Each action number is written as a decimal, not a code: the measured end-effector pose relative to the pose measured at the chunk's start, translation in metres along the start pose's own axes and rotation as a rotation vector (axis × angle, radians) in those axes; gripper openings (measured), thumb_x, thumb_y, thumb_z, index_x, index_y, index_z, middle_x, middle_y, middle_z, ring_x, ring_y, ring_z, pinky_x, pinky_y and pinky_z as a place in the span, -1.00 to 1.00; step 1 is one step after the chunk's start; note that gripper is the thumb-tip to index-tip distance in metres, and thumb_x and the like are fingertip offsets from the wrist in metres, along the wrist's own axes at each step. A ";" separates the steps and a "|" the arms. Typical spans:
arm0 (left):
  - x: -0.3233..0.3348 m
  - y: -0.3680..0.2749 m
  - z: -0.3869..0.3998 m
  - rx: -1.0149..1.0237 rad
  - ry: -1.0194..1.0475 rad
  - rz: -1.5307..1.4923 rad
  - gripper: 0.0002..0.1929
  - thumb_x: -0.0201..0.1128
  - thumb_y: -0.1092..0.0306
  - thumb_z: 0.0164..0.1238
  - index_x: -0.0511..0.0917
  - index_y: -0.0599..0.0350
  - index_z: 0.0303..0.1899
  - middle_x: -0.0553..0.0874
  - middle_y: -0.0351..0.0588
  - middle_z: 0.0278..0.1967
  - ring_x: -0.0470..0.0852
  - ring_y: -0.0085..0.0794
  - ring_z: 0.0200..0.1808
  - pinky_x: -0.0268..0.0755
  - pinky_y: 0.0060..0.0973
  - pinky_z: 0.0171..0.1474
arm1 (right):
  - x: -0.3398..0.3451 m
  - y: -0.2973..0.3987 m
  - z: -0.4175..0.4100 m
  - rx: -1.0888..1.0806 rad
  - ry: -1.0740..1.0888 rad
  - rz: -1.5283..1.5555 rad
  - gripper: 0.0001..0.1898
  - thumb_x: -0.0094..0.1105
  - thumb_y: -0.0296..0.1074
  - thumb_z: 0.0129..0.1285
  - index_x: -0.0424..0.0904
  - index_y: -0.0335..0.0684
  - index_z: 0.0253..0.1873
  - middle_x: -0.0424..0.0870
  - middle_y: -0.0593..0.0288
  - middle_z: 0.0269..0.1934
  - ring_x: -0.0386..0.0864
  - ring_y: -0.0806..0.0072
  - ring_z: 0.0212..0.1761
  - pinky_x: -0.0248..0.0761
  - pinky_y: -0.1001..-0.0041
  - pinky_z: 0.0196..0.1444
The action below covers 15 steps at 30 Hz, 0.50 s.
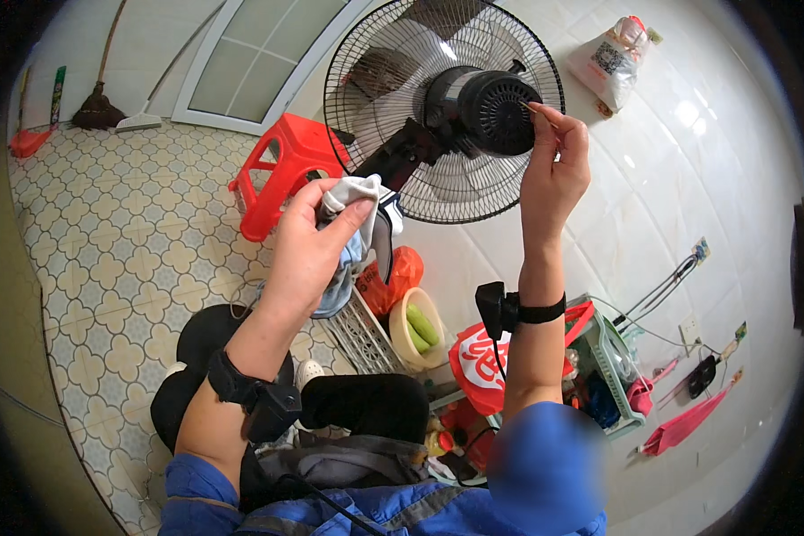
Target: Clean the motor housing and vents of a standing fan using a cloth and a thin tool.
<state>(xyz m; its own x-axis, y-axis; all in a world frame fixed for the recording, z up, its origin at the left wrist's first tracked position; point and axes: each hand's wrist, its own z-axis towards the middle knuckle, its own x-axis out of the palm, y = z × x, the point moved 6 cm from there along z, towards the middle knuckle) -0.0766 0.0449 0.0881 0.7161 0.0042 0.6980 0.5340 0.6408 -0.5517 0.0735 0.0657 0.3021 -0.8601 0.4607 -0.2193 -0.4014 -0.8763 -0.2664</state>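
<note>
My left hand pinches a bunched cloth, grey-white and light blue with a dark edge, just below the neck of a black electric fan. At the vented rear motor housing of the fan, my right hand holds a thin stick between thumb and fingers, its tip at the slots. What the stick is exactly cannot be told. The round wire guard of the fan lies beyond the motor, with pale blades visible through it.
A red plastic stool stands behind the fan. Below are a slatted white rack, an orange plastic bag, a cream basin with green vegetables and a green shelf basket. A broom leans left; a plastic bag hangs on the tiled wall.
</note>
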 end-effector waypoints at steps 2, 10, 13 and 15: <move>0.001 0.001 0.000 -0.002 0.003 0.004 -0.77 0.27 0.41 0.31 0.51 0.22 -0.05 0.64 -0.22 -0.18 0.58 -0.63 -0.16 0.41 -0.64 -0.06 | 0.001 -0.001 0.000 -0.002 -0.003 0.005 -0.94 0.10 -0.53 0.32 0.55 -0.30 -0.15 0.66 0.16 -0.33 0.59 0.52 -0.27 0.44 0.54 -0.15; -0.001 0.002 0.001 -0.006 0.011 -0.022 -0.78 0.27 0.41 0.31 0.52 0.21 -0.06 0.65 -0.23 -0.19 0.58 -0.64 -0.16 0.41 -0.64 -0.06 | 0.004 0.005 0.007 -0.008 0.062 -0.045 -0.95 0.09 -0.52 0.33 0.54 -0.32 -0.18 0.65 0.16 -0.34 0.57 0.52 -0.31 0.43 0.54 -0.17; -0.002 0.003 0.001 0.003 0.004 0.003 -0.77 0.27 0.42 0.31 0.52 0.22 -0.05 0.65 -0.22 -0.19 0.58 -0.64 -0.16 0.41 -0.63 -0.06 | 0.002 -0.003 0.008 0.045 0.072 0.035 -0.96 0.07 -0.53 0.33 0.51 -0.33 -0.19 0.65 0.16 -0.34 0.59 0.52 -0.29 0.44 0.54 -0.17; -0.002 0.003 0.001 0.008 -0.007 0.004 -0.77 0.27 0.42 0.31 0.52 0.22 -0.05 0.65 -0.22 -0.18 0.58 -0.63 -0.16 0.41 -0.63 -0.06 | 0.001 -0.001 0.008 0.078 0.062 0.067 -0.96 0.07 -0.53 0.33 0.51 -0.33 -0.19 0.66 0.16 -0.34 0.59 0.52 -0.28 0.44 0.54 -0.16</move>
<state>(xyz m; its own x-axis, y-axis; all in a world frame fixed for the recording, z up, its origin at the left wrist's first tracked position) -0.0773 0.0478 0.0854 0.7147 0.0121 0.6993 0.5279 0.6465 -0.5508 0.0706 0.0662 0.3099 -0.8655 0.4067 -0.2926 -0.3692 -0.9125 -0.1763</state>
